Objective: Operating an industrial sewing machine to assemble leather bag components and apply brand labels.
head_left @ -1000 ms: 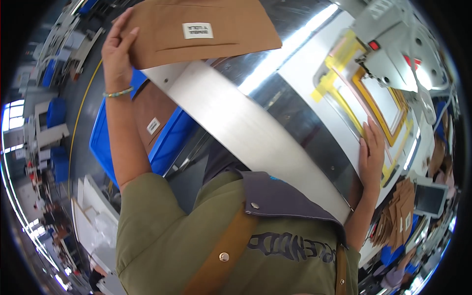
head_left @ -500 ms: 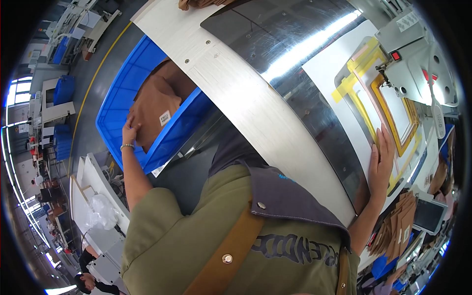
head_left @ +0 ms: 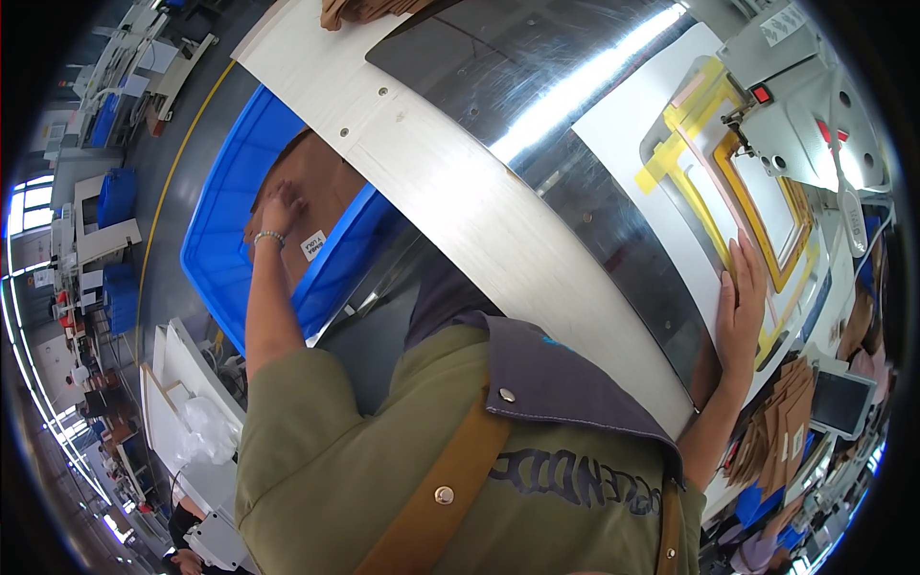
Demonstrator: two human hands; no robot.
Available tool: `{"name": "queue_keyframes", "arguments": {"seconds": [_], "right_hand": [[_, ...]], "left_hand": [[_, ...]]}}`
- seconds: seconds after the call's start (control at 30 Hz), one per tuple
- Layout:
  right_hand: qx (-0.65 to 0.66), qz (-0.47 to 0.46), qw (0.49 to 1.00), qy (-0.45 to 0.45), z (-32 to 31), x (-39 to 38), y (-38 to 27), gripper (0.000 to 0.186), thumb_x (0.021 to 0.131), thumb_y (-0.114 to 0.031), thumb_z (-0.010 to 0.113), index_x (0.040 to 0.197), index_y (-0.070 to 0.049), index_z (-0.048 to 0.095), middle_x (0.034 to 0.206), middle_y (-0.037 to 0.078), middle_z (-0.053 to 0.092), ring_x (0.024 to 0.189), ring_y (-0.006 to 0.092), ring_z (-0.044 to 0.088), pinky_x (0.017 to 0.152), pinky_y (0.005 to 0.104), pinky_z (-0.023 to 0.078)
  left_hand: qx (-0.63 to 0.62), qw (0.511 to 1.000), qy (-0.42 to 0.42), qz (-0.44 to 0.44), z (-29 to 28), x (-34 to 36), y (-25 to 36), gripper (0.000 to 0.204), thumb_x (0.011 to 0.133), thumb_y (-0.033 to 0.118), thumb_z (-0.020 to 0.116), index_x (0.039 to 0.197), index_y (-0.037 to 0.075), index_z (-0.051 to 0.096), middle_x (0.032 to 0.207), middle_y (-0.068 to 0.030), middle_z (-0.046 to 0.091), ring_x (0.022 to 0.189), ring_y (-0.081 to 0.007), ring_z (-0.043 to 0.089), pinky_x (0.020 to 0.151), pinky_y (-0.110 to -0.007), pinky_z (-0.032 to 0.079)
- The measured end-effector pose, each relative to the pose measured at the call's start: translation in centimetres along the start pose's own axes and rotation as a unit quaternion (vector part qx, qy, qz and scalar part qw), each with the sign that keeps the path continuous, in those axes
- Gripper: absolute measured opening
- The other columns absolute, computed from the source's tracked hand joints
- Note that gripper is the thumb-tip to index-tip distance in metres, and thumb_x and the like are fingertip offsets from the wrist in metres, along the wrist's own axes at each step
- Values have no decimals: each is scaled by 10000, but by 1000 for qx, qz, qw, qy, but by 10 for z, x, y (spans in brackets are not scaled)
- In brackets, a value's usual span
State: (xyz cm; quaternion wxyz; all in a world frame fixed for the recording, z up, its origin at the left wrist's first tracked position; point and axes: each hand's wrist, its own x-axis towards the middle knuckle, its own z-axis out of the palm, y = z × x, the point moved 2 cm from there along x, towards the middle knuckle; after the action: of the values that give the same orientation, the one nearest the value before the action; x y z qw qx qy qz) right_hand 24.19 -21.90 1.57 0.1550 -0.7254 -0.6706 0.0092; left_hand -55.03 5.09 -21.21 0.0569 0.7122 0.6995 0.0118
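Note:
Reaching into the blue bin (head_left: 222, 225), my left hand (head_left: 281, 213) lies on a brown sheet (head_left: 326, 182) of cloth or leather, its fingers apart and gripping nothing visible. A white label (head_left: 313, 245) sits on the brown material close to that hand. On the other side, my right hand (head_left: 742, 307) rests with stretched fingers on the near edge of a clear template (head_left: 714, 222) edged with yellow tape. A yellow-orange frame (head_left: 788, 280) lies on the template just beyond the right fingertips, under the white sewing machine head (head_left: 781, 134).
A pale worktable edge (head_left: 422, 163) and a shiny dark plate (head_left: 575, 206) stretch between my hands. Brown pieces are stacked (head_left: 771, 431) at lower right beside a grey screen (head_left: 843, 404). More brown material (head_left: 369, 10) lies at the table's far end. A person (head_left: 187, 532) is at lower left.
My left hand has moved farther into the bin, from the near edge of the brown material onto its middle. The raised brown piece now lies flatter. My right hand stays on the template.

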Motion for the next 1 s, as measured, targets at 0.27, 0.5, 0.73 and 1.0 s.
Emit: {"name": "queue_keyframes", "arguments": {"seconds": [0.27, 0.5, 0.73, 1.0], "right_hand": [[6, 4, 1000, 8, -1, 1, -1, 427, 1075, -136, 539, 1488, -54, 610, 1585, 138, 548, 1489, 344, 471, 1260, 446, 324], [20, 0, 1000, 14, -3, 3, -4, 429, 1043, -131, 580, 1461, -48, 629, 1581, 126, 559, 1457, 342, 499, 1239, 442, 346], [45, -16, 997, 54, 2, -3, 6, 418, 1019, -148, 616, 1432, -96, 660, 1547, 107, 584, 1407, 346, 524, 1207, 467, 383], [74, -12, 995, 66, -4, -4, 9, 435, 1012, -159, 668, 1439, -79, 649, 1550, 115, 580, 1408, 330, 532, 1181, 438, 418]], "left_hand": [[-200, 965, -64, -157, 45, 31, -16, 381, 944, 261, 783, 1244, 32, 735, 1054, -185, 781, 1033, -335, 759, 932, -429, 575], [-259, 916, 173, -252, 58, 37, -70, 226, 927, 192, 713, 1084, 68, 819, 1006, -181, 814, 909, -297, 771, 856, -413, 598], [-105, 952, 183, -220, 14, 56, -48, 517, 1009, 447, 703, 1203, -31, 744, 1114, -210, 777, 1016, -364, 740, 906, -446, 584], [-112, 982, -141, -53, 8, 77, -2, 651, 1052, 500, 600, 1435, -25, 631, 1459, -209, 647, 1355, -367, 595, 1164, -426, 446]]}}
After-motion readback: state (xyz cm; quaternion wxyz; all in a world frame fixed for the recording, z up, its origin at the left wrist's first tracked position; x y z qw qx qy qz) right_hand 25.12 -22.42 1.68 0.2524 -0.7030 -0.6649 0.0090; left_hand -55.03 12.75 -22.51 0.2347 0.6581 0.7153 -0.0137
